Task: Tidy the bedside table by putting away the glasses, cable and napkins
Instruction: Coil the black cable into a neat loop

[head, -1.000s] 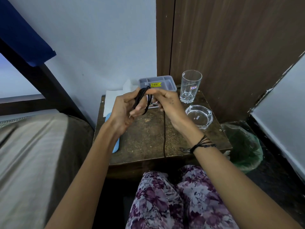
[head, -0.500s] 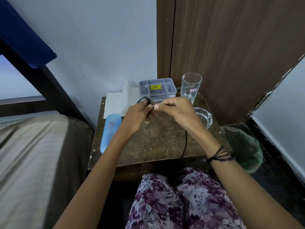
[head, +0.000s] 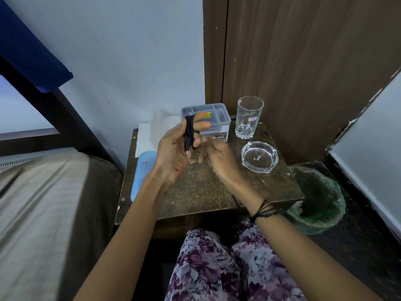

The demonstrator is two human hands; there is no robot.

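Left hand is raised over the bedside table, palm turned up and inward, fingers extended. Black cable is looped in several turns around those fingers; a plug end hangs just below the coil, near the palm. Right hand sits just beside the left, fingers curled toward the coil; whether it pinches the cable or only touches it, I cannot tell, the fingertips are blurred. A dark strand runs under the right wrist toward the table's front edge.

On the table: blue case along the left edge; white napkins at the back left corner; grey compartment box at the back, behind the hands; clear drinking glass upright, right of the box; glass ashtray in front of the glass, apart from it. A bin with a green liner stands on the floor, right of the table.
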